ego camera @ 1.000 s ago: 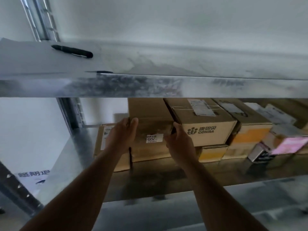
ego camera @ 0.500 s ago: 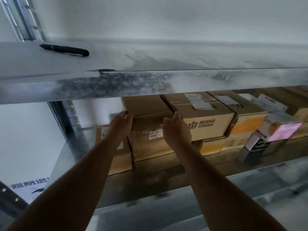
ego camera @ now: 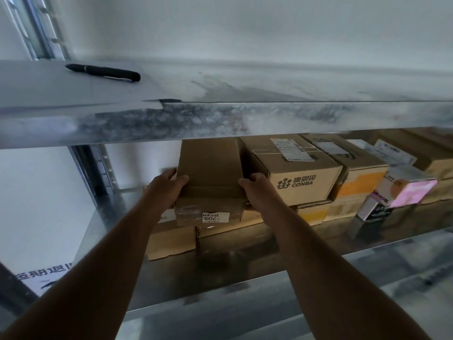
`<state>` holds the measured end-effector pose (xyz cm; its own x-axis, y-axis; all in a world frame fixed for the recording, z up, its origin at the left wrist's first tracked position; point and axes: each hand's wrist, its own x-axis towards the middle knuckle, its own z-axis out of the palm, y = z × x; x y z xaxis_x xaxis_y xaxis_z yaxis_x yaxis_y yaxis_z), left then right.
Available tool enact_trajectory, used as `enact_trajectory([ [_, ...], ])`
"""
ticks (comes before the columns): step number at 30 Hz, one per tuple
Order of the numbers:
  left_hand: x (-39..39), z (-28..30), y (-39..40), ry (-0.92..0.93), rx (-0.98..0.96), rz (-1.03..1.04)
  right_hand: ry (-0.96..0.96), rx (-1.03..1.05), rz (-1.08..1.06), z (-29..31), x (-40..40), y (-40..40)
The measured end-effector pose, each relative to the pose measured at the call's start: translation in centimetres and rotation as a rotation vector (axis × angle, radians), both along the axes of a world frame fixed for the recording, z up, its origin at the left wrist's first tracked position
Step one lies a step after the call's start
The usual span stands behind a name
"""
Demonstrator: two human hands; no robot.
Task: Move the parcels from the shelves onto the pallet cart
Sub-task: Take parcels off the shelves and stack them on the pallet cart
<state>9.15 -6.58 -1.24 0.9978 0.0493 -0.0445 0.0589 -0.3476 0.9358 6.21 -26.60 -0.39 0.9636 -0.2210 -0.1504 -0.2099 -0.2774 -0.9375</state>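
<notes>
While gripped by both hands, parcel.

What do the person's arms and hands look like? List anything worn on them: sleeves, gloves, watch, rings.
Both arms are bare along all that shows, from the frame's bottom edge to the wrists: no sleeves in view. The left hand and right hand wear no gloves. No watch, strap or band shows on either wrist, and no rings on the fingers that are visible.
</notes>
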Motion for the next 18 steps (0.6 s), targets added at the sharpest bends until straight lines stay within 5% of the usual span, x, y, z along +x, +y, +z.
enact_trajectory([
  [7, -4.6, 0.3, 0.4, -0.042, -0.127, -0.173, -0.145, 0.006, 0.358, -1.4, -2.4, -2.3],
  [18, -18.5, -4.6, -3.2, -0.233, -0.160, -0.143, -0.373, 0.036, 0.488, -5.0, -14.1, -6.9],
])
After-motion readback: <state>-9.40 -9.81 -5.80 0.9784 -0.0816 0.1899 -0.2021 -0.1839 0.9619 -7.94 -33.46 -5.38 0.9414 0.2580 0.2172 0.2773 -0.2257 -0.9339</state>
